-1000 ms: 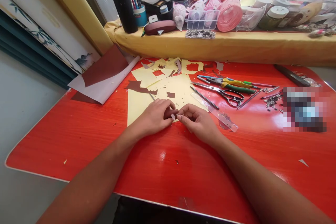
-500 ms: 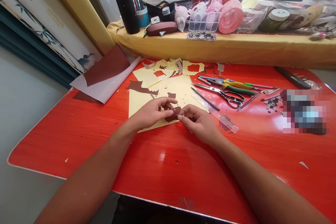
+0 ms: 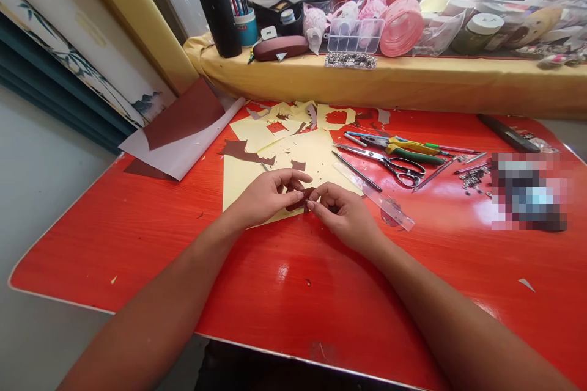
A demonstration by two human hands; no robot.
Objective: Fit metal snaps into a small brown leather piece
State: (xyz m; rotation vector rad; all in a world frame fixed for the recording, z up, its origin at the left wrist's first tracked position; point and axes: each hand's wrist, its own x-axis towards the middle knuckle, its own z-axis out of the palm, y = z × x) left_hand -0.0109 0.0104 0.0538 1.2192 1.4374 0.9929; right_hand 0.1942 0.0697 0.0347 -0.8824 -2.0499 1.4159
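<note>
A small piece of brown leather-like sheet [image 3: 297, 203] is pinched between the thumb and fingers of my left hand [image 3: 266, 195]. My right hand [image 3: 342, 211] is closed at the right edge of that piece, its thumb and forefinger pinching a small shiny bit too tiny to name. Under both hands lies pale yellow paper [image 3: 233, 186]. Brown offcuts [image 3: 245, 151] and a little brown square [image 3: 298, 165] rest on the paper. Just right of my right hand are a clear ruler [image 3: 397, 214] and a dark pen-like tool [image 3: 358, 171].
Scissors [image 3: 385, 159], pliers [image 3: 403, 148] and several small metal rings [image 3: 474, 178] lie to the right on the red table [image 3: 257, 299]. A brown sheet with white backing [image 3: 183, 113] is at the left. Along the back ledge [image 3: 275, 82] stand boxes, jars and a brush cup [image 3: 247, 27].
The brown piece has tilted and now shows as a narrower strip. My right fingertips have shifted slightly left against it; my left hand keeps its hold. The whole view has moved a little.
</note>
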